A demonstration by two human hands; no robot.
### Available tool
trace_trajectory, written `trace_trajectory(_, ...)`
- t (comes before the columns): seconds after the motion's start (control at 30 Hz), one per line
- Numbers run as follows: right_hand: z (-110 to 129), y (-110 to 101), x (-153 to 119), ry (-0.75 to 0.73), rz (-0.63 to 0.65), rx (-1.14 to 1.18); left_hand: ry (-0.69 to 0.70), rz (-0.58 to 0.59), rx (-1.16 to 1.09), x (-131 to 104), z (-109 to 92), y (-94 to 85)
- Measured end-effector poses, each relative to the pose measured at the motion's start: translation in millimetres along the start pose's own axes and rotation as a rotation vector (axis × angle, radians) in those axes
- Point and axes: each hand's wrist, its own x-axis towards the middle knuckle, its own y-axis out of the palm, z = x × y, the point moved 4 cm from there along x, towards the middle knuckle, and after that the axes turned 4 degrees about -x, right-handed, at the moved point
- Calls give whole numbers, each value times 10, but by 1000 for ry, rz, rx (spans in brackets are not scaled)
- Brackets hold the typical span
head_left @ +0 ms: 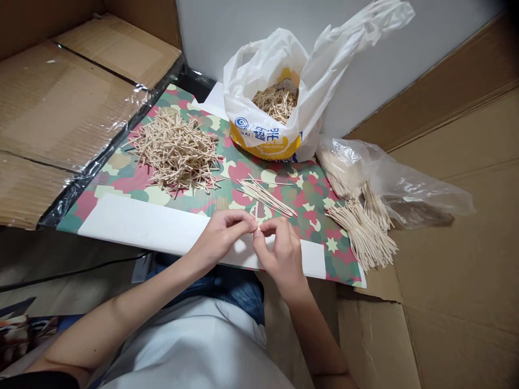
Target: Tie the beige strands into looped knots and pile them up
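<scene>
Close together above the front of the camouflage-patterned sheet, my left hand (227, 232) and my right hand (280, 248) meet at their fingertips. Both are closed in a pinch on a thin pale stick (257, 209), which points up and away from me; its lower end is hidden by the fingers. Just beyond lie several loose long sticks (267, 198), roughly side by side. To the left sits a heap of short bent pale pieces (176, 151). On the right are tied bundles of long sticks (367, 235), partly spilling from a clear plastic bag (389, 173).
A white plastic shopping bag (267, 135) with yellow and blue print stands open at the back, holding more short pieces (276, 102). White paper (138, 219) runs along the front edge of the patterned sheet (316, 186). Cardboard boxes (73, 102) flank the left, and cardboard (454, 232) the right.
</scene>
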Motion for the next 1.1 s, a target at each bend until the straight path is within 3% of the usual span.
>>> trace_trajectory(0.13,11,-43,-14,-74,-50,57,-145,80,-138,-9,86,22)
trace_trajectory(0.33,22,-50,-39,-189,-111,-21,-283,77,-212,21,89,49)
trace_trajectory(0.53,32,-61,-38,-248,-126,-11,-310,58,-357,71,90,93)
trace_trajectory(0.7,4,-89,-8,-215,-146,55,-327,5,-489,94,101,127)
trace_trajectory(0.83,-13,-131,46,-196,-114,59,-230,14,-462,105,48,113)
trace_trajectory(0.97,-29,-183,104,-163,1,-27,-64,41,-226,111,-49,46)
trace_trajectory(1.1,-19,-205,128,-189,90,-76,1,70,-76,105,-84,11)
